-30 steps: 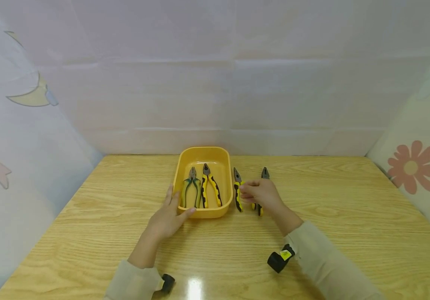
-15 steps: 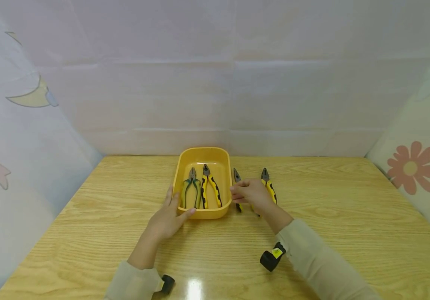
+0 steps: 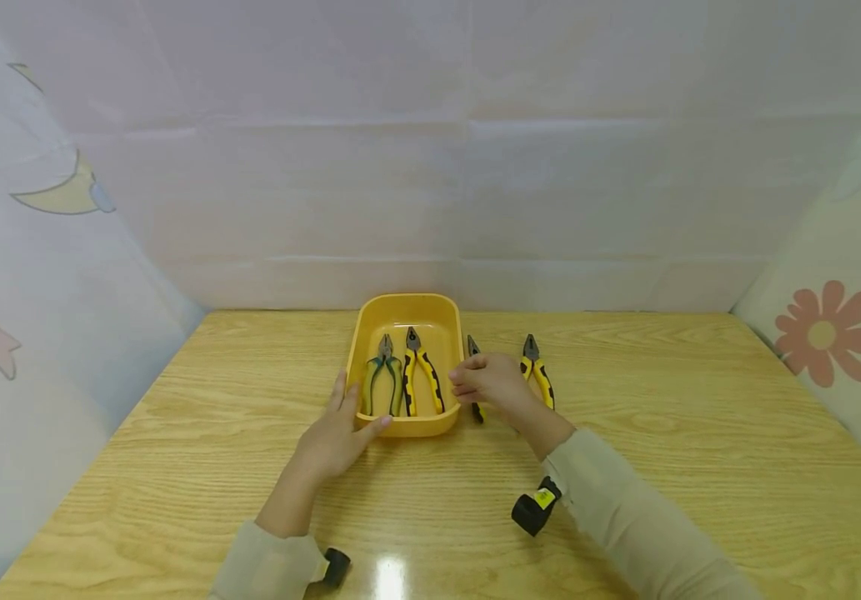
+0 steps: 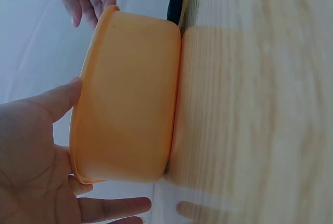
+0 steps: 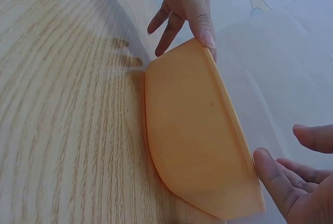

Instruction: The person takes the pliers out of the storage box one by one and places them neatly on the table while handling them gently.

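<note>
A yellow plastic bin [image 3: 409, 427] stands upright on the wood-grain table [image 3: 197, 467], near its far edge. Inside the bin two pliers lie side by side, both with the heads to the far side: on the left the green-handled pliers [image 3: 385, 347], on the right the yellow-and-black pliers [image 3: 412, 341]. The left hand [image 3: 328, 442] is spread around the near left corner of the bin; its thumb rests on the near rim and the fingers reach along the left wall, thumb and fingers well apart. The right hand [image 3: 493, 382] is at the right rim, with bent fingers and nothing held; in the right wrist view its thumb stands apart from the forefinger, whose tip is at the rim, but I cannot tell if it touches. On the table, just to the right of the bin, lie the long-nosed pliers [image 3: 474, 347], partly covered by this hand. Farther right there is another yellow-handled pair [image 3: 531, 350], its near part hidden. A pale cloth [image 3: 588, 192] hangs behind the table.
</note>
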A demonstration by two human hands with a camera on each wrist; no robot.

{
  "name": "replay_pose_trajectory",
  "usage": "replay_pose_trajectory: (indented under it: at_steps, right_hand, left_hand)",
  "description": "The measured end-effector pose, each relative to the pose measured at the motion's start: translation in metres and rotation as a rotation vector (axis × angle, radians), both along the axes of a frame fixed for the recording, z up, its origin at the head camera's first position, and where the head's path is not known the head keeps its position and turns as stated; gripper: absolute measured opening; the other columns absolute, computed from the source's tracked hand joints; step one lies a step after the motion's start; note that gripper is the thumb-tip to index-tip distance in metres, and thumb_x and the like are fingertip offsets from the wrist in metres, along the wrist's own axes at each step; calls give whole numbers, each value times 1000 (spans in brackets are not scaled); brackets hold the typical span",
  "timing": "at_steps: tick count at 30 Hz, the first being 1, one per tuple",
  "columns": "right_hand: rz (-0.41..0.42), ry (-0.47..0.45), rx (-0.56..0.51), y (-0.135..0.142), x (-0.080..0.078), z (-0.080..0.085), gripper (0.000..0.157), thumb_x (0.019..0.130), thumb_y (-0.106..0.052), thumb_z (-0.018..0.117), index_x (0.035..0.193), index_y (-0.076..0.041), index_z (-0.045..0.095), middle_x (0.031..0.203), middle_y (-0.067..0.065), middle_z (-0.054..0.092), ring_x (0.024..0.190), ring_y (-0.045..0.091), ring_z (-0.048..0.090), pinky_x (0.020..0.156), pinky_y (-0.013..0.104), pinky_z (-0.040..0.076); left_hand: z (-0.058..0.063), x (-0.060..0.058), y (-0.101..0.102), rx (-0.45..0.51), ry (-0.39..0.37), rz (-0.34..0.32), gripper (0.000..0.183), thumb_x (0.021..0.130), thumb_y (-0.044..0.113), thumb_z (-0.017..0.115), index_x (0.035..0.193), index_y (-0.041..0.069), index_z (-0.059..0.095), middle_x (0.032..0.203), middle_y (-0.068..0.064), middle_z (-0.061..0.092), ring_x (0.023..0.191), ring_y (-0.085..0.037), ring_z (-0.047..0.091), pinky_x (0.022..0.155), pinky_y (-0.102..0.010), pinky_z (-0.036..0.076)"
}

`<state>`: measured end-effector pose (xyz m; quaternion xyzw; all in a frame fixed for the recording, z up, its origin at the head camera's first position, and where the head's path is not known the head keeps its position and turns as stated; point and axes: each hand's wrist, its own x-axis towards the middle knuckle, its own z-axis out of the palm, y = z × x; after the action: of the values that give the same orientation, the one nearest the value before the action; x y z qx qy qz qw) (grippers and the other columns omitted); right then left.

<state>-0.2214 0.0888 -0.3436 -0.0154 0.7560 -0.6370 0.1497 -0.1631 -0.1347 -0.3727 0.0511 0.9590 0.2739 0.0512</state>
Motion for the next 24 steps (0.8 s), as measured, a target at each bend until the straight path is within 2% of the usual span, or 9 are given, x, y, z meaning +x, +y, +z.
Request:
replay_pose_trajectory:
  at_steps: [9, 15, 24]
  right_hand:
    - [8, -3, 29, -9, -4, 1, 26, 83, -6, 57, 103, 11, 54, 102, 26, 55, 84, 30, 59, 71, 35, 48]
    - [-3, 14, 69, -14, -3, 4, 23, 82, -6, 57, 99, 10, 56, 97, 23, 56, 83, 33, 58, 72, 36, 48]
    - [-16, 47, 143, -23, -7, 2, 21, 80, -8, 60, 96, 6, 59, 93, 15, 58, 76, 25, 59, 68, 33, 49]
  left_hand:
    - [1, 0, 1, 9, -2, 1, 80, 83, 55, 40, 138, 3, 14, 143, -7, -12, 111, -42, 38, 78, -51, 40]
    - [0, 0, 0, 6, 0, 1, 81, 83, 56, 40, 138, 3, 13, 143, -7, -12, 111, -42, 38, 77, -50, 41]
    - [0, 0, 0, 2, 2, 3, 79, 84, 53, 41, 137, 1, 15, 143, -9, -11, 108, -42, 41, 74, -49, 43]
